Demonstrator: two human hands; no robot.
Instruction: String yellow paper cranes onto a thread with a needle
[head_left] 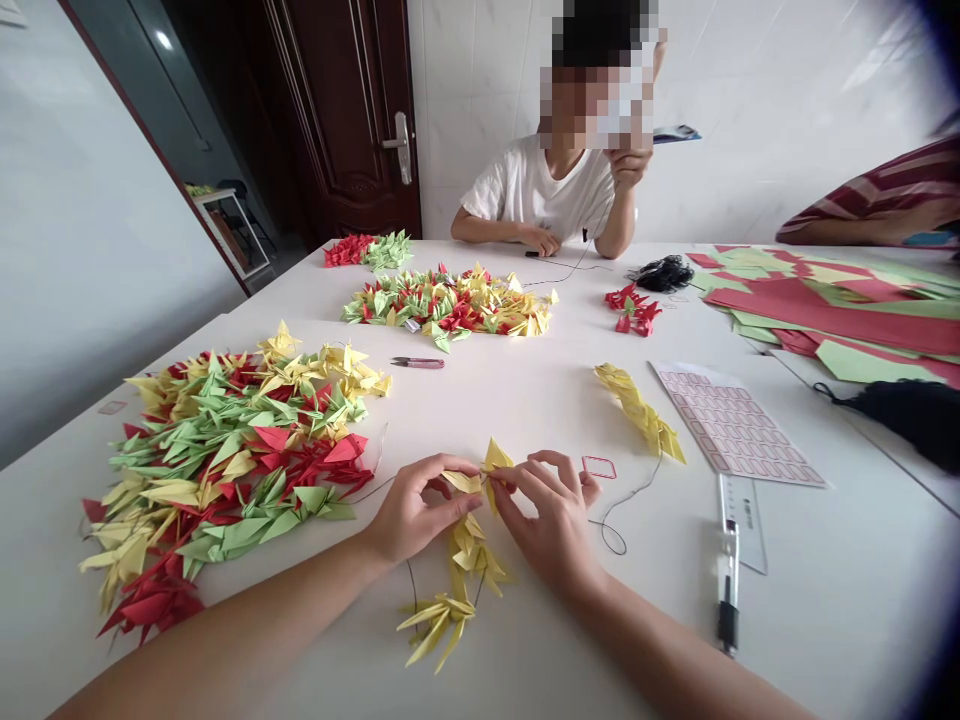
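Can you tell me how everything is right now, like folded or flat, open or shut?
Left hand: pinching the yellow paper.
Yellow paper: folded, pointed.
Right hand: fingertips together beside it; what they pinch is unclear.
Mixed paper pile: folded pieces, heaped.
Snips: lying down; too small to tell if open.
Pen: lying down.
Label sheet: flat.
Coloured sheets: spread, overlapping.
Door: can't tell if shut.

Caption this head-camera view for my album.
Left hand and right hand hold yellow folded paper over a white table, a red, green and yellow paper heap nearby.
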